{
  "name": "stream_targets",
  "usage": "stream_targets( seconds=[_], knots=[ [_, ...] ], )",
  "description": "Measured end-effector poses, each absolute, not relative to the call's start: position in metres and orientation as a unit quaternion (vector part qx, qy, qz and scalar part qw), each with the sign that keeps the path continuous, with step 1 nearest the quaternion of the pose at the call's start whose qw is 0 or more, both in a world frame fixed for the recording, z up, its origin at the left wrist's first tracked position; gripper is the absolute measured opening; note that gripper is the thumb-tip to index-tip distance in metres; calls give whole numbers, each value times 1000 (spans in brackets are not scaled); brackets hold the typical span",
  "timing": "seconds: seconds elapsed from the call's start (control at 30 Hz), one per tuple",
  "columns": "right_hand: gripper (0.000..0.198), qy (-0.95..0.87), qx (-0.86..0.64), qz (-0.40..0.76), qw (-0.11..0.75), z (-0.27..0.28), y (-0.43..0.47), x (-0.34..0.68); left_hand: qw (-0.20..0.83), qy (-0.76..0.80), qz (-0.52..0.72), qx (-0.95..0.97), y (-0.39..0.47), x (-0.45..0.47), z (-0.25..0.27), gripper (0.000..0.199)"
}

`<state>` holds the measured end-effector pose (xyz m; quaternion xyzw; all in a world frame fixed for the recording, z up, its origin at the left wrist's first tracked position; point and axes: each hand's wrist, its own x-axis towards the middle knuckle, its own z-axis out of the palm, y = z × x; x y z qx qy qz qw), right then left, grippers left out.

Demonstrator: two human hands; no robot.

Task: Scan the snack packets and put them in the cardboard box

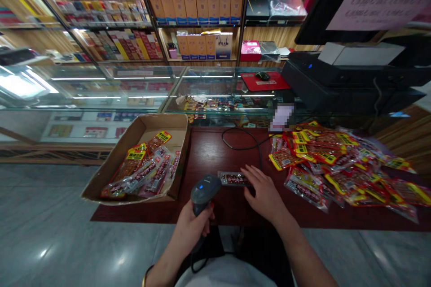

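My left hand [193, 226] is wrapped around the handle of a dark barcode scanner [206, 187], which has a small blue light on top. The scanner's head is just left of a slim clear snack packet [233, 178] with dark printing, lying on the dark red wooden table [208, 152]. My right hand [264, 193] holds this packet at its right end, fingers over the far side and thumb at the near side. Part of the packet is hidden under the fingers.
An open cardboard box [134, 128] with several snack packets stands on the left. A heap of red-and-yellow snack packets [323, 148] covers the right side. Behind are a black cable [235, 148], a glass counter [215, 83], a mouse [262, 76] and a monitor [313, 13].
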<state>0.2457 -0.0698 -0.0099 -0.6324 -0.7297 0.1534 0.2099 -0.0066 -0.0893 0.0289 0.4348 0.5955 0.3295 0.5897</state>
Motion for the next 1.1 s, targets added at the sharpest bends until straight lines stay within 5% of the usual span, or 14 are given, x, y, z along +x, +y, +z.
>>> stream_targets(
  seconds=[0.17, 0.47, 1.1],
  knots=[
    [62, -725, -639, 160, 199, -11, -59, 252, 585, 592, 271, 483, -94, -4, 27, 19],
    [37, -673, -617, 221, 344, -33, -57, 252, 573, 604, 238, 500, -100, -13, 30, 24],
    [35, -645, -628, 237, 366, -26, -58, 251, 578, 600, 234, 502, -94, -11, 39, 27]
  ],
)
